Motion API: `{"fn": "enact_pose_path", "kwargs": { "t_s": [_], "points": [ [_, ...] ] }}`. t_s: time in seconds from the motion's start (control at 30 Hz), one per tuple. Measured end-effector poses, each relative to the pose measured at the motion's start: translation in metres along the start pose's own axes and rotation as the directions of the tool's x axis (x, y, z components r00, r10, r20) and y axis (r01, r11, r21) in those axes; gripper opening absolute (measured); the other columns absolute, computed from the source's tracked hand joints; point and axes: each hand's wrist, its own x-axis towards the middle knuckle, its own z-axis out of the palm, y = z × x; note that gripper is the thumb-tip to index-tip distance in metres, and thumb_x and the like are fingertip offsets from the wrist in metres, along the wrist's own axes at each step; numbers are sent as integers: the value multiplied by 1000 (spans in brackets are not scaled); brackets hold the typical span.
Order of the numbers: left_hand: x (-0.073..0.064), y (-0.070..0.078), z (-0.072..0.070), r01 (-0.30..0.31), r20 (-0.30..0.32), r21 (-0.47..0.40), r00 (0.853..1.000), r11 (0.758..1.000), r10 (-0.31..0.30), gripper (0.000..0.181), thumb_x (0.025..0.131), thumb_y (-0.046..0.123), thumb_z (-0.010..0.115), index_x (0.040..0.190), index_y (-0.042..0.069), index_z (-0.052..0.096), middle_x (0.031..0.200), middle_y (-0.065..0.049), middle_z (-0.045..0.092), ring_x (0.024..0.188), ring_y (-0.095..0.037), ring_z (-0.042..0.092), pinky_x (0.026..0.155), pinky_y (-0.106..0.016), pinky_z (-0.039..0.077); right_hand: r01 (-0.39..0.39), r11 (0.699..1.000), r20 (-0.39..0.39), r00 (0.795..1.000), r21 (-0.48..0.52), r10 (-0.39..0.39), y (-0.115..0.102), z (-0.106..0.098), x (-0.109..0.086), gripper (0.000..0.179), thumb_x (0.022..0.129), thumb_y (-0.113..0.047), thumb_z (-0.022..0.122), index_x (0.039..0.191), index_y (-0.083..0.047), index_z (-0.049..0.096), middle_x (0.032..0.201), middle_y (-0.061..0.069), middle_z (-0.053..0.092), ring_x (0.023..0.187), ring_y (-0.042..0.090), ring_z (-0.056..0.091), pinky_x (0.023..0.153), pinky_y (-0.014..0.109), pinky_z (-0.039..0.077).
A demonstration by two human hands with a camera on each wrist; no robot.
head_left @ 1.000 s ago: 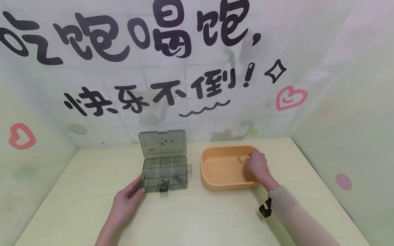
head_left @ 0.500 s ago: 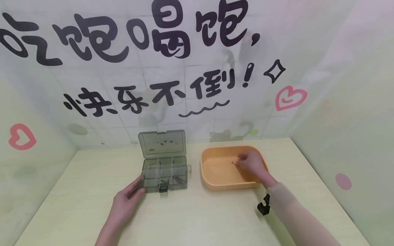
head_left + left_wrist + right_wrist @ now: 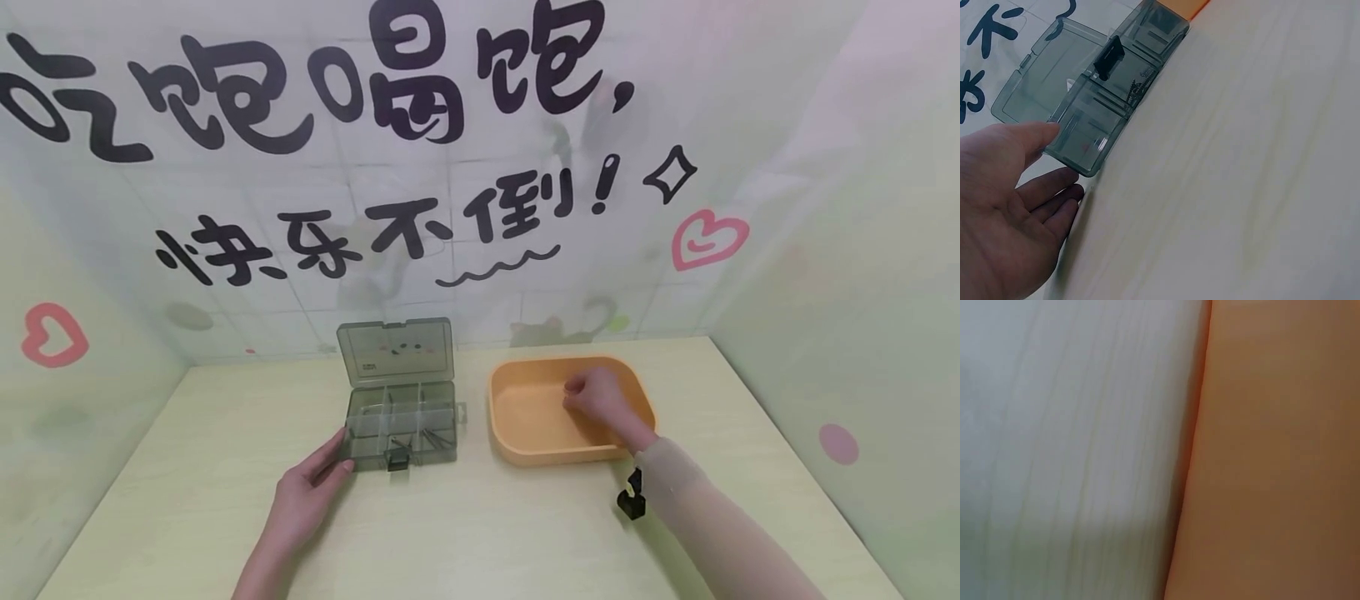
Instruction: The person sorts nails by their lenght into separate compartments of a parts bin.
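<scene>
A grey see-through compartment box [image 3: 366, 446] stands on the table with its lid [image 3: 397, 354] raised. Several thin metal screws [image 3: 437, 437] lie in its front middle and front right compartments. My left hand [image 3: 303, 498] holds the box by its left front corner, thumb at the front wall and fingers at the side; the left wrist view shows the thumb [image 3: 1041, 134] against the box's edge. Over the orange tray [image 3: 525, 425], my right hand [image 3: 602, 398] pinches a small screw, now mostly hidden behind the fingers. The right wrist view shows no part of that hand.
The tray stands right of the box, a narrow gap between them. A white wall [image 3: 300, 325] with large black writing rises behind both, and side walls flank the pale wooden table [image 3: 465, 533]. A black clip-like piece [image 3: 632, 500] hangs at the right sleeve.
From the tray's right side, my right hand has moved left and taken up the screw that lay there, turning it between the fingers. The left hand and box keep their place.
</scene>
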Motion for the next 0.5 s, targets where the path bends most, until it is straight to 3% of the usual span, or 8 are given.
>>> {"fn": "enact_pose_path", "kwargs": {
  "t_s": [0.13,0.37,0.5],
  "points": [
    [0,0,0,-9,-2,-2,1000,1000,9,56,105,27,62,155,7,44,157,-22,40,138,-40,47,106,-32,44,11,1000,16,1000,-19,-11,1,1,2,19,83,2,77,101,9,76,95,17,75,81,23,66,73,36,61],
    [0,-1,0,-19,-7,-4,1000,1000,19,56,105,27,62,155,7,45,156,-23,41,136,-40,49,98,-7,43,67,995,24,998,-79,-65,0,4,4,15,83,7,72,97,7,77,96,17,75,82,24,65,77,39,61],
    [-1,-1,0,-11,-6,-5,1000,1000,11,56,105,27,62,155,7,44,156,-22,41,136,-40,49,101,-14,44,92,987,33,996,-133,-88,0,6,5,13,85,7,71,96,6,78,97,17,75,83,25,65,78,40,62]
  ]
}}
